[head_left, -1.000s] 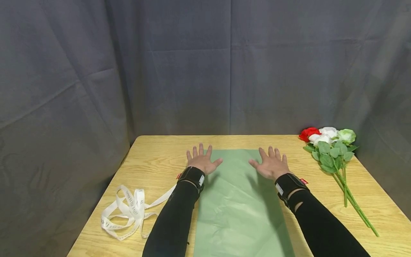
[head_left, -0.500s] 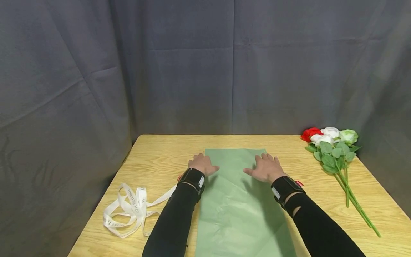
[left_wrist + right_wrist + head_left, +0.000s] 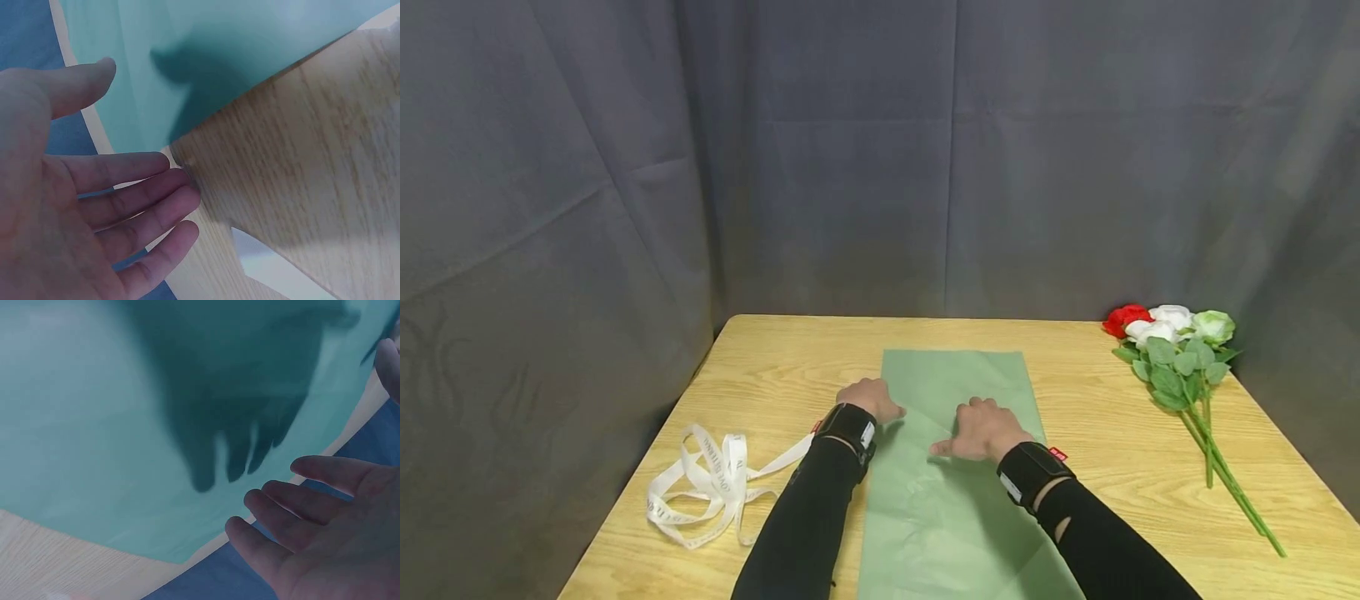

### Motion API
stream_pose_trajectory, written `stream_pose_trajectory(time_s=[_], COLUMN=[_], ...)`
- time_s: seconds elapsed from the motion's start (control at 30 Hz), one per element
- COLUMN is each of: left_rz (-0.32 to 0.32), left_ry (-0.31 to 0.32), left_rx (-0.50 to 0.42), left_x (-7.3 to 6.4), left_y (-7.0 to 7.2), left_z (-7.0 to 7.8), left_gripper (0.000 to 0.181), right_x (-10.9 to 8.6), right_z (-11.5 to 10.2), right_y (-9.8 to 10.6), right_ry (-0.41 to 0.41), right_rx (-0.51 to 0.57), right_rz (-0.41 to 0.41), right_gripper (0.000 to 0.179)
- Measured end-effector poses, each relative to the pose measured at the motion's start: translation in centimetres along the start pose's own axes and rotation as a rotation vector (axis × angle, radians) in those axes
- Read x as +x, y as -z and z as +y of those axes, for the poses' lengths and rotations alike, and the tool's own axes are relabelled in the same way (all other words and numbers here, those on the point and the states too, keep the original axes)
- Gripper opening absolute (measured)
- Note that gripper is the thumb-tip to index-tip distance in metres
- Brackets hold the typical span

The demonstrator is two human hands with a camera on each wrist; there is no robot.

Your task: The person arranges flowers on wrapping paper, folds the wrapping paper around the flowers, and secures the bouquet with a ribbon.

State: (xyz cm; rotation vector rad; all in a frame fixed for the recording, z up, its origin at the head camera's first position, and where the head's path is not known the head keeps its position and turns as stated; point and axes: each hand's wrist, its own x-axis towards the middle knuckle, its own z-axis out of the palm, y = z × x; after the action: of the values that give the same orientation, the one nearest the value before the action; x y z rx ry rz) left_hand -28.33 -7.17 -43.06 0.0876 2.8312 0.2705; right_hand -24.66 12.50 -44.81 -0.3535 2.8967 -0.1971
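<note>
A sheet of green wrapping paper [image 3: 958,375] lies lengthwise on the wooden table [image 3: 775,350], lightly creased. Over its left edge is my left hand [image 3: 868,398]; in the left wrist view its thumb and loosely bent fingers [image 3: 140,187] hold nothing. My right hand [image 3: 981,429] is above the middle of the sheet, thumb stretched to the left. In the right wrist view the fingers [image 3: 294,515] are relaxed with nothing between them, and the hand's shadow falls on the paper [image 3: 81,444]. Both hands look slightly raised off the sheet.
To the left lies a loose heap of white printed ribbon [image 3: 718,483], one end running under the left forearm. Several artificial roses [image 3: 1172,325], red, white and pale green, lie at the right with leafy stems. A grey curtain [image 3: 880,167] hangs behind the table.
From spread above the paper's far corners, both hands have drawn nearer with their fingers bending down. The right hand has also shifted left over the sheet. Paper, ribbon and roses stay put.
</note>
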Motion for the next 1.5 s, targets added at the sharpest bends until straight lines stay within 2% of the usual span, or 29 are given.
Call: stream_pose_trajectory(time_s=[0.17, 0.33, 0.43, 0.53, 0.7, 0.87, 1.07, 1.3, 1.5], left_rz=[0.005, 0.005, -0.003, -0.011, -0.020, -0.012, 0.017, 0.040, 0.033], left_ry=[-0.004, -0.006, -0.018, -0.030, -0.028, -0.033, -0.037, -0.023, -0.013], left_rx=[0.003, 0.006, 0.000, -0.007, -0.014, -0.018, -0.029, -0.043, -0.075], left_x=[-0.2, 0.5, 0.4, 0.1, 0.6, 0.6, 0.1, 0.4, 0.6], left_y=[-0.1, -0.2, -0.2, -0.2, -0.5, -0.2, 0.1, -0.2, -0.3], left_z=[0.0, 0.4, 0.6, 0.6, 0.5, 0.5, 0.3, -0.2, -0.4], left_gripper=[0.049, 0.046, 0.045, 0.045, 0.045, 0.044, 0.039, 0.032, 0.034], right_x=[-0.1, -0.1, -0.1, -0.2, -0.3, -0.2, -0.1, 0.0, 0.2], right_z=[-0.6, -0.8, -0.8, -0.9, -1.1, -1.1, -1.0, -0.6, -0.4], right_y=[-0.7, -0.8, -1.1, -1.5, -1.9, -1.9, -1.9, -1.8, -2.1], right_ry=[-0.009, -0.017, -0.019, -0.018, -0.015, -0.013, -0.007, 0.011, 0.036], right_rx=[-0.003, -0.003, -0.014, -0.031, -0.052, -0.066, -0.052, -0.010, 0.017], right_rz=[-0.018, -0.045, -0.056, -0.053, -0.043, -0.030, -0.020, 0.007, 0.044], right_gripper=[0.089, 0.095, 0.097, 0.098, 0.102, 0.102, 0.094, 0.055, 0.043])
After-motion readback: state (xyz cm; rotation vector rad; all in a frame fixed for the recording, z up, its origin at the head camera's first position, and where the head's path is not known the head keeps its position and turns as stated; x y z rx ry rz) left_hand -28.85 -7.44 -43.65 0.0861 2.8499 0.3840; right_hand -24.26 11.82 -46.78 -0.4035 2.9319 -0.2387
